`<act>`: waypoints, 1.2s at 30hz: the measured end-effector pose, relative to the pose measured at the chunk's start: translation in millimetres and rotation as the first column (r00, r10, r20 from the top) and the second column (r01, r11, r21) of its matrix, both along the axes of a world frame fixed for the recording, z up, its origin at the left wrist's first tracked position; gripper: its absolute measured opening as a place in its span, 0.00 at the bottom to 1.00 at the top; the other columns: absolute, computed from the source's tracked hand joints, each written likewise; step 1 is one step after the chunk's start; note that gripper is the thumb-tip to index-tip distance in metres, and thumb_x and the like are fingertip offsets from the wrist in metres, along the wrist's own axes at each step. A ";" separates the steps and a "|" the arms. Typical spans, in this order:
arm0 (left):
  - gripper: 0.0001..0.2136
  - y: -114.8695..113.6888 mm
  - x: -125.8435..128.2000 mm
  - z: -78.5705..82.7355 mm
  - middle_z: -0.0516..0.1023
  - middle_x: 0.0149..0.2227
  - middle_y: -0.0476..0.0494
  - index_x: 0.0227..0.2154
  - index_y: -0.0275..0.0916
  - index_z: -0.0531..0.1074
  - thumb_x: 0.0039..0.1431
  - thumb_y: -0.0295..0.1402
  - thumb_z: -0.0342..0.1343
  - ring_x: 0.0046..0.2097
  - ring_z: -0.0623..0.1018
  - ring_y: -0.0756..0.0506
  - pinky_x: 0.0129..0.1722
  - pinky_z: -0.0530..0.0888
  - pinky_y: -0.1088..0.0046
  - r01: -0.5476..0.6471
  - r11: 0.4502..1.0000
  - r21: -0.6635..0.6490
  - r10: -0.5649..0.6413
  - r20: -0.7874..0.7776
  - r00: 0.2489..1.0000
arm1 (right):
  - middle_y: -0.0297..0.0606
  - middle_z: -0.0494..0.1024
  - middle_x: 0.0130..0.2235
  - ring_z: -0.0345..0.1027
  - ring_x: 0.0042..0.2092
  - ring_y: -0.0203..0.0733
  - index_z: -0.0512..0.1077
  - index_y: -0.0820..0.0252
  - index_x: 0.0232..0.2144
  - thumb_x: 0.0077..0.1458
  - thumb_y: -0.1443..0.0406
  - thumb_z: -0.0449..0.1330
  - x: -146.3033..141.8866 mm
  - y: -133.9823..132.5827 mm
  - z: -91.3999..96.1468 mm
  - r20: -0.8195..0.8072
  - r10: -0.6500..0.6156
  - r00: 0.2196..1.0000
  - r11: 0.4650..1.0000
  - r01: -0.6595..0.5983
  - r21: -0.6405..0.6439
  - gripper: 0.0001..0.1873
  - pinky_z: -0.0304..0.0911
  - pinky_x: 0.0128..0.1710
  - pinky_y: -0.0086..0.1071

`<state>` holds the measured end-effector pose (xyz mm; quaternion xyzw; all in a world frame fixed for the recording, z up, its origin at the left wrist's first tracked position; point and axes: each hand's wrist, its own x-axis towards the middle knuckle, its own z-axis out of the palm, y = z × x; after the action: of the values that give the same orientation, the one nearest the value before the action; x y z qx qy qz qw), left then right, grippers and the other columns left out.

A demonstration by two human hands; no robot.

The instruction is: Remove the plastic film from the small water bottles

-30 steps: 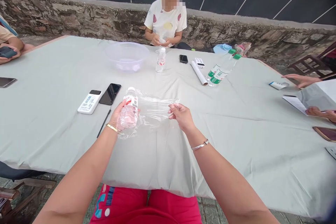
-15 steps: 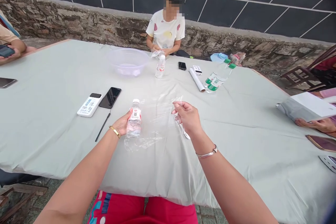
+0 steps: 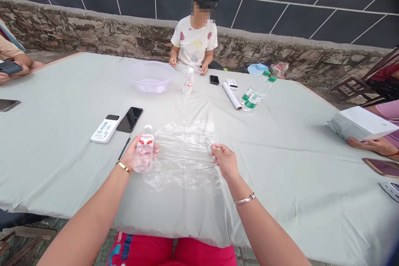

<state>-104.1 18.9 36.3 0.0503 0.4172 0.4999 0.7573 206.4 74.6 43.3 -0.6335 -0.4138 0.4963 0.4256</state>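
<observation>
My left hand (image 3: 134, 156) is wrapped round a small clear water bottle (image 3: 144, 153) with a white cap and a red label, held upright just above the grey tablecloth (image 3: 62, 149). A sheet of clear plastic film (image 3: 183, 151) stretches from the bottle to my right hand (image 3: 225, 160), which pinches the film's right edge between closed fingers. The film lies spread and wrinkled over the cloth between both hands. Each wrist wears a bangle.
A white remote-like device (image 3: 105, 129), a black phone (image 3: 130, 119) and a thin black pen (image 3: 124, 148) lie left of the bottle. Farther off stand a clear basin (image 3: 151, 77), another small bottle (image 3: 188, 81), a paper roll (image 3: 231, 95) and two green-capped bottles (image 3: 257, 90). Other people sit around the table.
The film has been pulled out wider and flatter between my hands. My right hand has dropped lower and nearer to me; the bottle has shifted slightly left.
</observation>
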 end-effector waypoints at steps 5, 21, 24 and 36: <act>0.20 -16.6 -12.3 22.4 0.80 0.38 0.36 0.37 0.37 0.72 0.59 0.50 0.45 0.40 0.80 0.40 0.35 0.77 0.67 -0.123 0.992 -0.024 0.122 -0.051 0.991 | 0.28 0.72 0.22 0.63 0.18 0.32 0.70 0.58 0.31 0.40 0.59 0.63 3.6 5.8 -8.7 0.107 0.038 0.994 0.994 -0.049 0.099 0.13 0.61 0.22 0.30; 0.19 -21.6 82.5 37.3 0.78 0.29 0.46 0.34 0.35 0.72 0.43 0.43 0.66 0.34 0.78 0.45 0.33 0.71 0.71 -0.074 0.965 0.250 0.156 -0.325 0.933 | 0.33 0.75 0.34 0.68 0.35 0.40 0.71 0.57 0.36 0.42 0.56 0.66 -101.3 -51.6 11.4 0.084 0.596 0.799 0.790 -0.602 0.120 0.18 0.63 0.36 0.33; 0.21 -25.1 80.7 42.8 0.79 0.32 0.44 0.36 0.35 0.73 0.46 0.47 0.63 0.38 0.78 0.42 0.35 0.72 0.70 0.046 0.957 0.288 0.052 -0.323 0.945 | 0.35 0.75 0.38 0.70 0.38 0.41 0.70 0.58 0.36 0.41 0.58 0.67 -91.2 -51.4 10.1 -0.220 0.585 0.781 0.808 -0.586 0.068 0.19 0.65 0.35 0.32; 0.11 -17.5 33.8 -2.4 0.76 0.24 0.51 0.28 0.38 0.69 0.41 0.29 0.65 0.28 0.76 0.49 0.36 0.73 0.69 -0.231 0.949 0.214 0.313 -0.730 0.608 | 0.38 0.77 0.41 0.73 0.42 0.46 0.69 0.55 0.41 0.41 0.60 0.69 -43.6 -40.9 1.1 -0.708 0.389 0.590 0.876 -0.473 0.087 0.23 0.67 0.43 0.41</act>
<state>-70.3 1.4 33.8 0.2266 0.6716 0.5622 0.4261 162.9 33.8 44.4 -0.2971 -0.3316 0.8099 0.3819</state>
